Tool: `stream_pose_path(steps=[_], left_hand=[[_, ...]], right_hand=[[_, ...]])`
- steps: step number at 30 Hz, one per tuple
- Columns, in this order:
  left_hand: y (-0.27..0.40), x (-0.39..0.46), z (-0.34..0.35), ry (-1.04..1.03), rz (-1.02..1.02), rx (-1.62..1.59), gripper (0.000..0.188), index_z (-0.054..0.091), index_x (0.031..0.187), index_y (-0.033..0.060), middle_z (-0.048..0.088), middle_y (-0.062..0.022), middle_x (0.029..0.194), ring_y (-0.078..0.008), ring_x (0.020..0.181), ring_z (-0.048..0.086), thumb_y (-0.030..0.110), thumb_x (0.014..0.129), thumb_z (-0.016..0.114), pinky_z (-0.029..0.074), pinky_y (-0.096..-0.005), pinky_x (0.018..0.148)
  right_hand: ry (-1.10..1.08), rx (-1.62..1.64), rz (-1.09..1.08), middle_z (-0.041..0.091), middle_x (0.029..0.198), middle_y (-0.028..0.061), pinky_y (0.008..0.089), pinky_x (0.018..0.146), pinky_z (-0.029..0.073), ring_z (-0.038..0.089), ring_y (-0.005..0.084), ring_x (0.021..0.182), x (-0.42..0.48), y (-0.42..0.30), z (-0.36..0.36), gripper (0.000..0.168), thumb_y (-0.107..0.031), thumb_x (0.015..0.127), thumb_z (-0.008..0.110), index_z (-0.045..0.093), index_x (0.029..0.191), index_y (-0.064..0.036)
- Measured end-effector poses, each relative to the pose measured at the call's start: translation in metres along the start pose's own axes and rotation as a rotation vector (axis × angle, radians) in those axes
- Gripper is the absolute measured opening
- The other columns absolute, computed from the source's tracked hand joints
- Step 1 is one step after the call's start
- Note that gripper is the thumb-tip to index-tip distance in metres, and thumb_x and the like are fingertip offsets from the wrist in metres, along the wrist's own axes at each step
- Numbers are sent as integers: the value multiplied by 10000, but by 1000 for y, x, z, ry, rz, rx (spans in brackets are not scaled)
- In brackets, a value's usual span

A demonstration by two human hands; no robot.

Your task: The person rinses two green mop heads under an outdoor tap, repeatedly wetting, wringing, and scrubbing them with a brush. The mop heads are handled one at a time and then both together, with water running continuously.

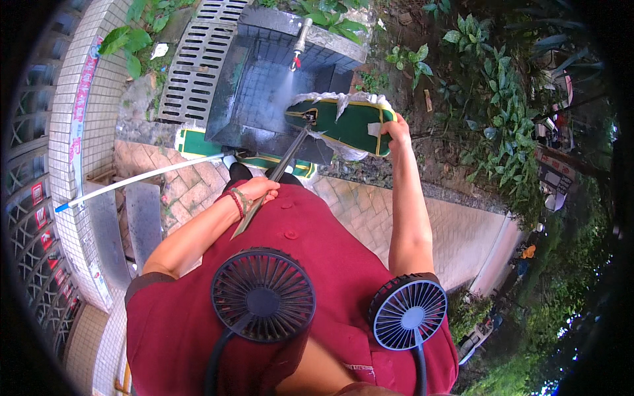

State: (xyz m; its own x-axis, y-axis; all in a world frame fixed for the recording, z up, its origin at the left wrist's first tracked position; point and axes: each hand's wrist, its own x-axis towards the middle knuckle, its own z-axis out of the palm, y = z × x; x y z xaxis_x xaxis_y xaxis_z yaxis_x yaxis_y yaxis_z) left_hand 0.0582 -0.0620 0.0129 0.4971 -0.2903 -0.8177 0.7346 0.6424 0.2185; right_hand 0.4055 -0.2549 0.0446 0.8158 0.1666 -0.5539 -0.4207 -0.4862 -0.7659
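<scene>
My left hand is closed round the metal handle of a flat mop, low in front of my body. The green backing of the mop head, with yellow trim and a wet pale fringe, is tilted over the right edge of a dark outdoor sink. At the head's right end my right hand grips its edge. Water sprays into the sink from a tap with a red lever. A second green mop head lies on the ground at the sink's near side, a white pole reaching left from it.
A slotted drain cover runs left of the sink. Farther left stand a white tiled wall and grey boards. Plants and soil lie to the right. Two neck-fan heads hang close below my view.
</scene>
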Motion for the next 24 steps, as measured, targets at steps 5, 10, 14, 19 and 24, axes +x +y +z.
stream_pose_path(steps=[5, 10, 14, 19, 24], left_hand=[[11, -17, 6, -93, -15, -216, 164, 496, 702, 56, 482, 21, 583, -26, 455, 409, 141, 840, 522, 307, -159, 395], [-13, -54, -20, 16, 6, -131, 85, 547, 805, 33, 560, -15, 702, -84, 549, 515, 113, 821, 524, 410, -193, 477], [-39, -67, -43, 119, -13, -88, 196, 559, 976, -24, 613, -85, 914, -145, 744, 599, 74, 816, 504, 490, -253, 681], [-23, -74, -27, 107, -31, -66, 163, 461, 665, 103, 429, 36, 544, -64, 424, 382, 123, 816, 518, 300, -191, 379], [22, -96, -2, 119, -10, 34, 174, 410, 664, 80, 393, 22, 559, -62, 426, 358, 65, 807, 506, 309, -195, 377]], right_hand=[[9, -666, -434, 601, 1012, 137, 321, 794, 450, 575, 247, 949, -22, -72, 92, 464, -54, 660, 532, 543, 1122, -94], [-624, -1492, -1090, 631, 778, 86, 434, 678, 438, 610, 278, 755, -114, -82, 241, 190, -170, 613, 626, 648, 799, -134], [-964, -1475, -1191, 640, 777, 42, 458, 796, 349, 599, 217, 786, -181, 0, 304, 110, -167, 683, 585, 665, 759, -161], [-950, -1465, -1116, 642, 760, 19, 431, 726, 325, 610, 186, 749, -183, -11, 286, 151, -185, 677, 601, 671, 798, -126], [-763, -1456, -1087, 633, 746, 19, 409, 742, 353, 604, 207, 788, -153, -43, 262, 155, -135, 619, 629, 650, 760, -198]])
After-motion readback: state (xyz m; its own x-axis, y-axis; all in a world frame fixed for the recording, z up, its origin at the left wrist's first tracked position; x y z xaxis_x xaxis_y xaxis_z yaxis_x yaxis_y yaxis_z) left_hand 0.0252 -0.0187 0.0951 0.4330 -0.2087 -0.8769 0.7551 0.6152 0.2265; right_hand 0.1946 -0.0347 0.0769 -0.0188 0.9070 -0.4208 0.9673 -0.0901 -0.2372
